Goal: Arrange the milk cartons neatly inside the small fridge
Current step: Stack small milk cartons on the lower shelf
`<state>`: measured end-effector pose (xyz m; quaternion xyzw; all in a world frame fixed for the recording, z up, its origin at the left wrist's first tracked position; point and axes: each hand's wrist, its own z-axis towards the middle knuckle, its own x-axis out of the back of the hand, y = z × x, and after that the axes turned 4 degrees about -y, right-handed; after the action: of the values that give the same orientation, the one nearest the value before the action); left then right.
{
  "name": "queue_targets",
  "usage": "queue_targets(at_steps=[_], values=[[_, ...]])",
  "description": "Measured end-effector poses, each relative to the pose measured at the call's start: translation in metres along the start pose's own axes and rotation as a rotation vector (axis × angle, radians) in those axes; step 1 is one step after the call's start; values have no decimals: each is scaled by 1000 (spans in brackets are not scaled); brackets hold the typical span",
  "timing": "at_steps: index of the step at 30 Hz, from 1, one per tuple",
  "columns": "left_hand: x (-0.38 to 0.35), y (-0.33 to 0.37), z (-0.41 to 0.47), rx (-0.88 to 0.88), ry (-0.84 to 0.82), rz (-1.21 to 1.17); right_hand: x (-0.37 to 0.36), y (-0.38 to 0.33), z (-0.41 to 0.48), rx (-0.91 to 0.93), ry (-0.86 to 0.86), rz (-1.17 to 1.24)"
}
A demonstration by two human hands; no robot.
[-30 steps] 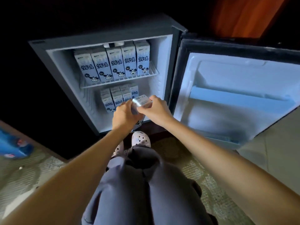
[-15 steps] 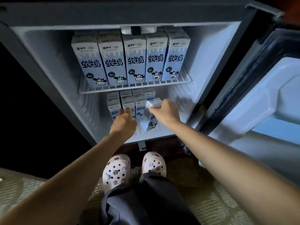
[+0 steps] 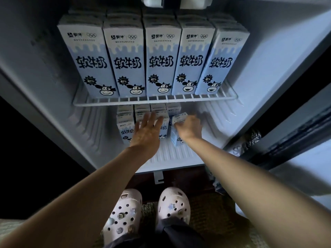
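Held carton: a small milk carton is leaning at the right end of the lower compartment, its foot down at the ribbed fridge floor
Right hand: the right hand is gripping that carton's top, fingers curled round it
Left hand: the left hand is reaching in wide and flat, fingers straight, lying against the lower cartons, holding nothing
Lower row: small cartons are standing upright side by side, just left of the held one
Upper row: five tall cartons are standing in a tidy line on the wire shelf
Door: the fridge door is hanging open at the right
Near edge: two pale clogs are standing on the carpet below the fridge
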<state>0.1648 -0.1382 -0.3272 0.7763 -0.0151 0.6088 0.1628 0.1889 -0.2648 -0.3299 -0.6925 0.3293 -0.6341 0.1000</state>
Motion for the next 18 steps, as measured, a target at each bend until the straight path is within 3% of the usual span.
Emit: queue_targets(at_steps=[10,13,18], values=[[-11,-9,9,-1,4,106,-3,-2,-3,-40,-29,293],[-10,-9,9,-2,1,112,-5,6,2,-7,-106,226],[-10,-8,11,3,7,105,-11,9,12,26,-96,141]])
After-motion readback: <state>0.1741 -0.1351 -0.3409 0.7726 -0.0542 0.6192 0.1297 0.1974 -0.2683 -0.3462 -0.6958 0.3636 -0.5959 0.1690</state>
